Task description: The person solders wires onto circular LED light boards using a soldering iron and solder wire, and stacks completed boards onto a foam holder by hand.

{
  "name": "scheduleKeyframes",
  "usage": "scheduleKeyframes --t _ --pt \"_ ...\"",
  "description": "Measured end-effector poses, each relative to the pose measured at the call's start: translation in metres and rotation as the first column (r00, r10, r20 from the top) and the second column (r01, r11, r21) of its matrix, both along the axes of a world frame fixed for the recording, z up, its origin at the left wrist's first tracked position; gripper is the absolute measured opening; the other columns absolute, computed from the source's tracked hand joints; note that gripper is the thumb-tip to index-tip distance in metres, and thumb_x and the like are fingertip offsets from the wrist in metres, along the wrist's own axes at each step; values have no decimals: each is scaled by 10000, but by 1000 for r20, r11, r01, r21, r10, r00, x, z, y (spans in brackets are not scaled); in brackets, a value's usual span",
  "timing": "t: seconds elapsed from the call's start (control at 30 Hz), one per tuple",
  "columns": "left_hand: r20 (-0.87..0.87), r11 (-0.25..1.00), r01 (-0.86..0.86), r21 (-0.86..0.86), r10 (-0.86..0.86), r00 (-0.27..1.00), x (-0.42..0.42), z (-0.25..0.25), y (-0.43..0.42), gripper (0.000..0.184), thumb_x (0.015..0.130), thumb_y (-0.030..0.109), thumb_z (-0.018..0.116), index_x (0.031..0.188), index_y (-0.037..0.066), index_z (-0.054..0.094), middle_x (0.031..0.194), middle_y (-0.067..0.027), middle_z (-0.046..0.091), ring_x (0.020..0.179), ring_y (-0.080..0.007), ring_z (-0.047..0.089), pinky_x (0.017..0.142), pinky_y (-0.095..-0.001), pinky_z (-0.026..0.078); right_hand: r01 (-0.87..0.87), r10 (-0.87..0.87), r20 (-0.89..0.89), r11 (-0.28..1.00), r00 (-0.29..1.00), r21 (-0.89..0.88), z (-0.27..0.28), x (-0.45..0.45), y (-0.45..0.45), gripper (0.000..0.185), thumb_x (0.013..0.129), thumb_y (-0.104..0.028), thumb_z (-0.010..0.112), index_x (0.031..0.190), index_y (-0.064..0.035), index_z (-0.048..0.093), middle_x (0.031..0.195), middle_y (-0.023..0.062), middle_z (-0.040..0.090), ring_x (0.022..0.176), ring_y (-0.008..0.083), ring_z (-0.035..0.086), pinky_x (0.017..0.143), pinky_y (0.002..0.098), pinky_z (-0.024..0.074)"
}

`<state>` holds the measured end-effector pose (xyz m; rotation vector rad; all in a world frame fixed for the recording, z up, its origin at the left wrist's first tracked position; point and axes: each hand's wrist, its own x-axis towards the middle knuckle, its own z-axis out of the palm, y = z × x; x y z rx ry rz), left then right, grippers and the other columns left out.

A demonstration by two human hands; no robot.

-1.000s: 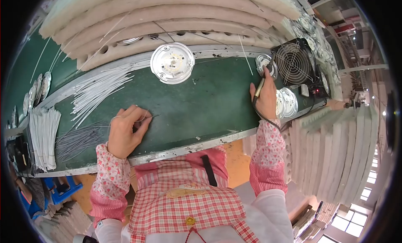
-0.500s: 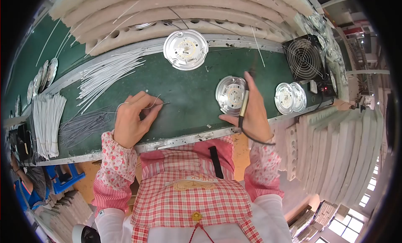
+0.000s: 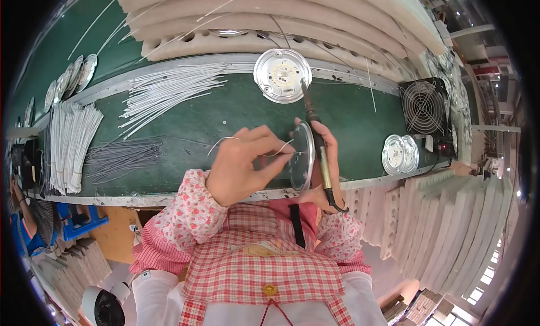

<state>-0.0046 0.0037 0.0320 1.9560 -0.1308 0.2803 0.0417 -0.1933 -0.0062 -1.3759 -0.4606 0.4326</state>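
Observation:
My left hand pinches a thin wire between thumb and fingertips, with one end pointing at a round metal LED plate. That plate is tilted up nearly on edge in my right hand, its back turned to the left. The same hand also grips a soldering iron, tip pointing away from me. Beyond the iron's tip lies another LED plate, face up, and the tip overlaps its rim in view; I cannot tell whether they touch. Whether the wire touches the tilted plate is unclear.
Loose white wires, grey wires and a white wire bundle lie left on the green bench. Two LED plates and a fan stand right. Foam trays are stacked behind; more foam sheets stand right.
My right hand has lifted the LED plate off the bench and tilted it up, keeping the soldering iron. My left hand has moved right with the wire, up to the plate. The view has shifted.

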Motion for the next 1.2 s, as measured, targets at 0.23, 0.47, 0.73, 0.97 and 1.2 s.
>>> scheduleKeyframes --t 0.23,0.47,0.73,0.97,1.2 --pt "11 998 -12 -59 13 1000 -4 -1 0 146 793 75 764 937 89 744 824 -14 678 591 -145 608 645 -282 424 4 14 -198 996 980 91 -4 0 7 1383 443 -608 961 1487 -72 229 1572 167 325 1339 254 449 1124 419 372" --pt "-19 1000 -12 -27 12 1000 -8 2 -1 173 792 2 753 955 58 761 800 -37 652 632 -127 574 656 -273 436 4 -1 -21 991 1000 135 -5 -4 11 732 931 -290 723 1435 -33 259 1513 254 392 1260 268 557 1067 394 467" --pt "-33 999 -23 40 24 999 -9 6 1 167 793 10 754 951 62 760 796 -36 651 623 -138 583 666 -283 441 -82 94 -129 992 987 95 0 -5 8 1311 522 -543 952 1499 -65 221 1574 146 312 1390 254 403 1154 432 342" --pt "27 994 -71 79 69 997 -10 -2 5 125 813 56 737 938 71 740 793 -45 650 658 -219 598 646 -328 428 134 -32 395 963 918 -234 4 -12 19 1164 515 -415 991 1439 -47 385 1459 161 450 1250 322 479 1053 437 405" --pt "-217 990 -112 89 129 968 -11 -10 10 258 805 271 776 885 35 710 757 -107 636 657 -302 594 685 -375 430 559 -77 779 740 623 -374 2 -25 43 1085 556 -409 950 1431 -47 420 1353 210 492 1172 419 467 1019 499 379"
